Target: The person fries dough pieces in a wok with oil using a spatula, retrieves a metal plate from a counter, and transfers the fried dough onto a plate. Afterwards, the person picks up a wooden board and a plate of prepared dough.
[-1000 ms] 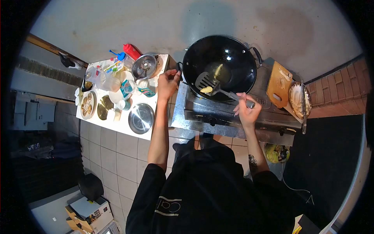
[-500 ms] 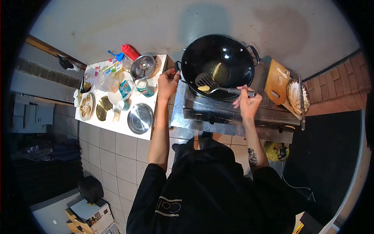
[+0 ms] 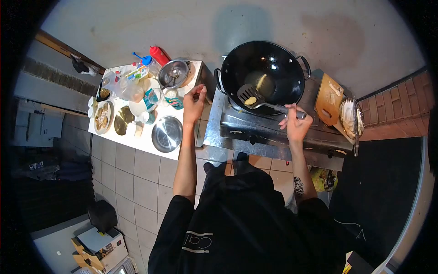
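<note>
My right hand (image 3: 296, 124) grips the dark handle of a slotted spatula (image 3: 248, 93), whose head is low inside a black wok (image 3: 278, 59). A small pale-yellow oval piece of food (image 3: 250, 101) rests on the spatula head. Oil (image 3: 260, 86) pools at the wok's bottom; a bright yellow streak shows in it, and I cannot tell if that is food or a reflection. My left hand (image 3: 195, 104) hovers left of the wok, loosely curled and apart from the wok's left handle (image 3: 218, 81), with nothing visible in it.
The wok stands on a metal stove (image 3: 273, 134). A white table (image 3: 150, 141) at left holds a steel bowl (image 3: 173, 74), a round steel pan (image 3: 167, 134), a red squeeze bottle (image 3: 159, 55) and a dish of food (image 3: 104, 117). A wooden board (image 3: 328, 98) lies at right beside a foil-lined dish (image 3: 349, 114).
My left hand has let go of the wok's left handle and sits apart from it. My right hand still holds the spatula with the food piece. The view has shifted slightly.
</note>
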{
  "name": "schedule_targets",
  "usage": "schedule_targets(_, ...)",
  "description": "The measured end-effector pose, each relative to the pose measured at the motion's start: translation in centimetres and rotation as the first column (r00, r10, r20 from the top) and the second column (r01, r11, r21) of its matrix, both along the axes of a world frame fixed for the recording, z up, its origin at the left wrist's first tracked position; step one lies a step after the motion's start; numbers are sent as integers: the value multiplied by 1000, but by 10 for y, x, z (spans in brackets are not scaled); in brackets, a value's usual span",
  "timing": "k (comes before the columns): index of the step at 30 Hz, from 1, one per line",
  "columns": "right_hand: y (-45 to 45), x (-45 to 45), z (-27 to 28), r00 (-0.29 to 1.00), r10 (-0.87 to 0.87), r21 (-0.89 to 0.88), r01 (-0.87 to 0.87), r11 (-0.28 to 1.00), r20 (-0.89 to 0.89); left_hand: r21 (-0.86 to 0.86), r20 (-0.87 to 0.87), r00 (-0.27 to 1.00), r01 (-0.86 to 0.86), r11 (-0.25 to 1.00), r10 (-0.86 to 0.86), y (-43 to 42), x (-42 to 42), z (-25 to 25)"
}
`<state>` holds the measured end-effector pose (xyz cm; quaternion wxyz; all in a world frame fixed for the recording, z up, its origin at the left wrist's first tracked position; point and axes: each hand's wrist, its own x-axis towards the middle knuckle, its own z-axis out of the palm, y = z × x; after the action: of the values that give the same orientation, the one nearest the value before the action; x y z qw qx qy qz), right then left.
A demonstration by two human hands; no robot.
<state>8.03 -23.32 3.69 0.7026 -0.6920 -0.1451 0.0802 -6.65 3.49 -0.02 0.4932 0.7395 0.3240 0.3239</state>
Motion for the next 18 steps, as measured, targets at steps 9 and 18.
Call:
schedule_targets(9, 1, -5, 18, 996, -84, -22, 84, 996, -5, -46, -76, 997, -13, 999, 9, 2, -59, -2)
schedule_targets(18, 33, -42, 96, 999, 9, -107, -4, 994, 48, -113, -254, 876, -448, 887, 410, 17, -212, -101)
